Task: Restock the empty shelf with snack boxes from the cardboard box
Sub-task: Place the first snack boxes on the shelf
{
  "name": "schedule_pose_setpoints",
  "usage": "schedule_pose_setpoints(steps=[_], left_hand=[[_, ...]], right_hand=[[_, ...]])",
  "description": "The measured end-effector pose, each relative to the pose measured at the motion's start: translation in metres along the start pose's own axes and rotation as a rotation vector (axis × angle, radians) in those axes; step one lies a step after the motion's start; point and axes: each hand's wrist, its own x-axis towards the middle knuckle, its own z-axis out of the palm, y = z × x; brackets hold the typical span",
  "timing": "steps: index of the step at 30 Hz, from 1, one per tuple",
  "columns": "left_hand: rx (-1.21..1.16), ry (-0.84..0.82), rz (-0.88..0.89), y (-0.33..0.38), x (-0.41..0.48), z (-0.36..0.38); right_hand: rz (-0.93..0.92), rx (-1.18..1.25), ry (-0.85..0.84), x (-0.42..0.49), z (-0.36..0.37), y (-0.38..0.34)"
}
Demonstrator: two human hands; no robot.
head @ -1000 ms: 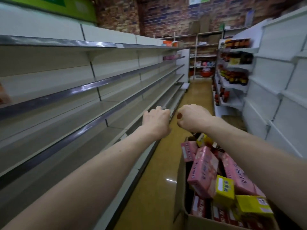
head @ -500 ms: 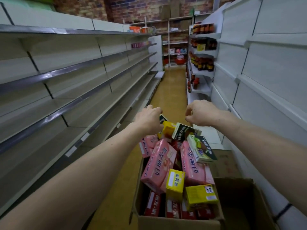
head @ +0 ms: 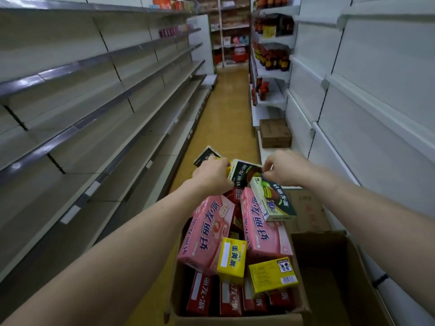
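An open cardboard box (head: pixel 235 320) sits low in the middle, piled with snack boxes: pink ones (head: pixel 207 231), yellow ones (head: pixel 231 260), red ones (head: pixel 200 292) and dark green ones. My left hand (head: pixel 211 176) and my right hand (head: pixel 288 170) are at the far end of the pile, on either side of one tilted dark green snack box (head: pixel 244 175). My left hand's fingers curl at its left edge, with the fingertips hidden. My right hand pinches its upper right corner. The empty shelves (head: pixel 113 100) run along my left.
A second, empty cardboard box (head: pixel 329 267) stands open just right of the full one. A closed brown carton (head: pixel 275 134) lies at the foot of the right shelving. Shelves of bottles (head: pixel 270 57) stand further down the right. The yellow aisle floor (head: pixel 226 118) runs ahead.
The view has turned from the left shelves down onto the box. Both hands have dropped from above the pile to the dark green snack box at its far end.
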Motion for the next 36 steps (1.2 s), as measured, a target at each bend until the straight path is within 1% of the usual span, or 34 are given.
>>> schedule_pose_setpoints(steps=[7, 13, 16, 20, 27, 30, 36], left_hand=[[-0.104, -0.125, 0.036, 0.006, 0.042, 0.045], [-0.259, -0.239, 0.015, 0.008, 0.066, 0.088], [-0.336, -0.273, -0.021, 0.005, 0.074, 0.107], [-0.446, -0.287, -0.081, -0.002, 0.084, 0.126], [-0.678, -0.321, -0.203, -0.016, 0.1, 0.146], [-0.741, -0.327, -0.217, -0.018, 0.101, 0.151], [-0.838, -0.379, -0.276, -0.018, 0.098, 0.155]], right_hand=[[0.109, -0.003, -0.076, 0.032, 0.038, 0.023], [0.196, -0.007, -0.181, 0.052, 0.085, 0.038], [0.238, 0.014, -0.217, 0.058, 0.107, 0.043], [0.369, 0.095, -0.259, 0.067, 0.132, 0.052], [0.541, 0.162, -0.291, 0.075, 0.154, 0.061], [0.572, 0.191, -0.291, 0.078, 0.164, 0.062], [0.583, 0.155, -0.298, 0.073, 0.168, 0.06]])
